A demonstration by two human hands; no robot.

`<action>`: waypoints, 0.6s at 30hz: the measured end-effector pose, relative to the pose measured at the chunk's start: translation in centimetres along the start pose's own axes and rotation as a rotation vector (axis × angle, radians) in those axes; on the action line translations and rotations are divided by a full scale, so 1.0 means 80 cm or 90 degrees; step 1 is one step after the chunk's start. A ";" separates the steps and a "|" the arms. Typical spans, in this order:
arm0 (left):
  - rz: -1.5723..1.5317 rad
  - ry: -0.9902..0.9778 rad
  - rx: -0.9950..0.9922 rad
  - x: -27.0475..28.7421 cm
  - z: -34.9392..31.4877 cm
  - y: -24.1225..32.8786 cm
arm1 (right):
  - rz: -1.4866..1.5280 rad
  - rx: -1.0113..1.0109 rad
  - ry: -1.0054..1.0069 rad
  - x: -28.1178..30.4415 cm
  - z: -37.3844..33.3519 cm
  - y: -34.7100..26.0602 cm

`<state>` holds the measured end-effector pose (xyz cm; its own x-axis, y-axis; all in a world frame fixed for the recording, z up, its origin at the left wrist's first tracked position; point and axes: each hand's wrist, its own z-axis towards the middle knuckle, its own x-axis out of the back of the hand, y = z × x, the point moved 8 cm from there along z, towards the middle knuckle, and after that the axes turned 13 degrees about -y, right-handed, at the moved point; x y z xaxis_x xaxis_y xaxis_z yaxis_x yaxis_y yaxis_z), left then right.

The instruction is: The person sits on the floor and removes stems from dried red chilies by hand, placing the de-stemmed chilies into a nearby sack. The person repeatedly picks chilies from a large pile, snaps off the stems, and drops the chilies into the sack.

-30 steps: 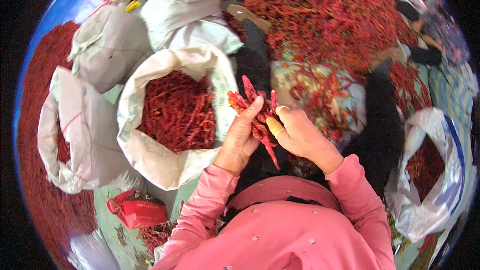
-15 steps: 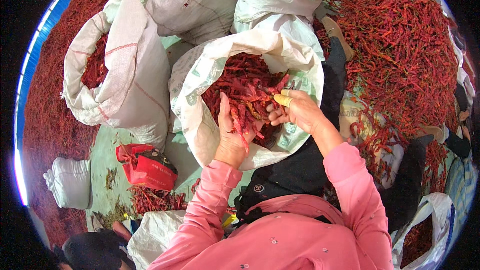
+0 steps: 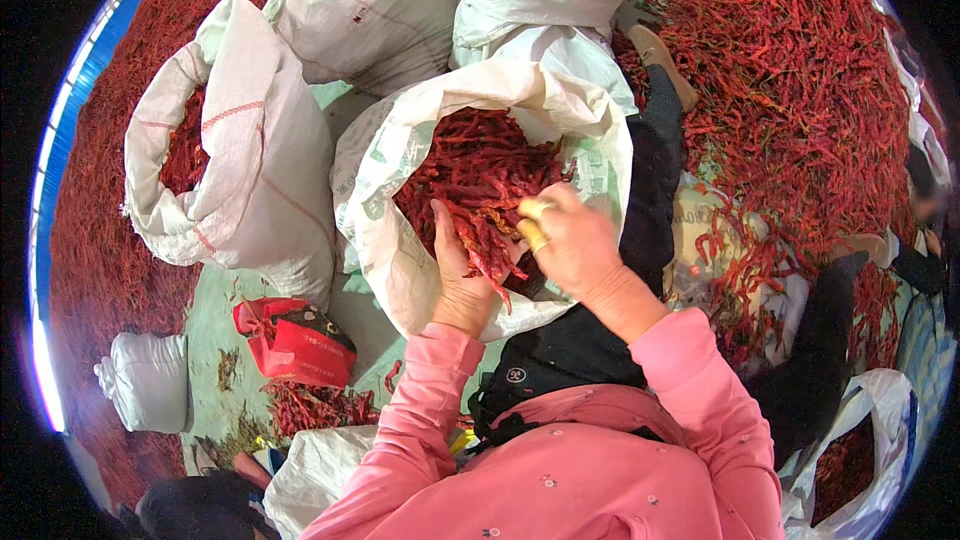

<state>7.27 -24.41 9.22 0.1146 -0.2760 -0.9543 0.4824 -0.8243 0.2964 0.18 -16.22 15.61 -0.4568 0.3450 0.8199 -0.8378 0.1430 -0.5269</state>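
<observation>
A bunch of dried red chillies [image 3: 490, 246] lies in my left hand [image 3: 462, 285], whose thumb is up along its side. My right hand [image 3: 578, 248], slightly blurred, is at the right edge of the bunch with its fingers curled in. Yellow coverings wrap two of its digits. What those fingers pinch is hidden. Both hands are over the mouth of a white woven sack [image 3: 375, 265], its rim rolled outward. More dried chillies [image 3: 478, 150] fill the sack below and beyond my hands.
Another open white sack [image 3: 285, 175] of chillies stands at left, with full sacks [image 3: 365, 15] behind. A red bag [image 3: 300, 345] lies on the green floor. Large chilli heaps [image 3: 780, 90] spread at right and far left. Another person's leg [image 3: 660, 110] stretches beside the sack.
My right hand has swung left and a little down, its fingers curling in closer to the bunch. My left hand keeps holding the chillies. The whole view has shifted slightly.
</observation>
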 end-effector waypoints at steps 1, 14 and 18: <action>0.021 0.004 -0.014 0.005 -0.001 0.003 | -0.030 0.001 -0.047 -0.007 0.001 -0.013; 0.113 0.130 -0.051 0.039 0.007 0.046 | 0.447 -0.226 -0.082 -0.056 0.028 0.078; 0.398 0.250 -0.070 0.055 -0.007 0.098 | 0.772 -0.377 -0.217 -0.056 0.004 0.089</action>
<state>12.05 -31.77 7.31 0.6876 -0.4635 -0.5589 0.3077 -0.5112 0.8025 -3.80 -17.01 8.29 -0.9200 0.3070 -0.2436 0.3402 0.3169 -0.8853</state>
